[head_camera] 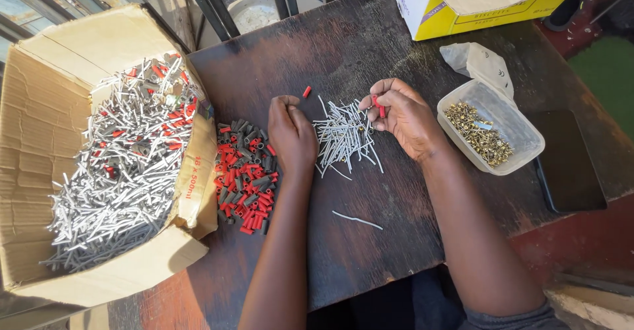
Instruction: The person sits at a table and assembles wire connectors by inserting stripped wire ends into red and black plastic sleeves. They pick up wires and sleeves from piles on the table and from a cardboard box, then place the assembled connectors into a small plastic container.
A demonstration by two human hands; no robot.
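My right hand (404, 115) pinches a small red sleeve (381, 109) with a thin metal pin at the right edge of a loose pile of silver pins (343, 138) on the dark wooden table (370, 237). My left hand (290, 132) is curled into a fist between that pile and a heap of red and grey sleeves (246, 178); what it holds is hidden. One red sleeve (306, 91) lies alone behind the hands. A single pin (356, 220) lies nearer me.
A large open cardboard box (39, 138) of silver pins with sleeves fills the left. A clear plastic tub (522, 146) of small brass pieces stands at the right, beside a dark flat slab (568, 165). A yellow and white carton (489, 3) sits at the back.
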